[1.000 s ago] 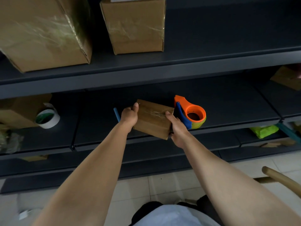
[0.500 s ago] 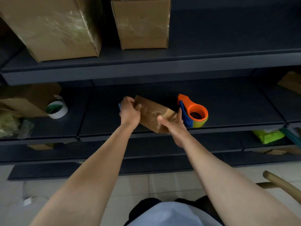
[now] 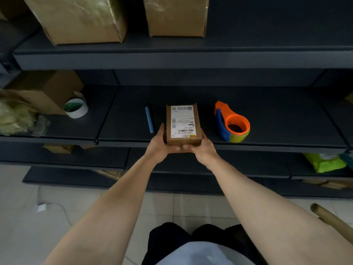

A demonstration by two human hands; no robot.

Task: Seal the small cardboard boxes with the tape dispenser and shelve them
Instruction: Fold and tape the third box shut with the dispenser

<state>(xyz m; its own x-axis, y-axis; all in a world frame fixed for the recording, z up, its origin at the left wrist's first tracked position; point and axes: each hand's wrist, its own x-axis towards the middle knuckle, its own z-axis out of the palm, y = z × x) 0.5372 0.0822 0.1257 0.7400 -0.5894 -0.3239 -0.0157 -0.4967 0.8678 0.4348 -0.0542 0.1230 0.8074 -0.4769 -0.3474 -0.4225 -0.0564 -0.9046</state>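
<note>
One small cardboard box (image 3: 183,125), label up, long axis running away from the person, at the middle shelf's (image 3: 267,115) front edge; left hand (image 3: 160,146) and right hand (image 3: 204,148) clasping its near end; one tape dispenser (image 3: 232,122) right, one blue stick (image 3: 149,119) left.

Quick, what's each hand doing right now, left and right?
Left hand: grips the small cardboard box at its near left corner.
Right hand: grips the same box at its near right corner.

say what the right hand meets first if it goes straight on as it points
The right hand meets only the small box it holds; past that the shelf looks free, depth unclear; the tape dispenser lies aside.
</note>
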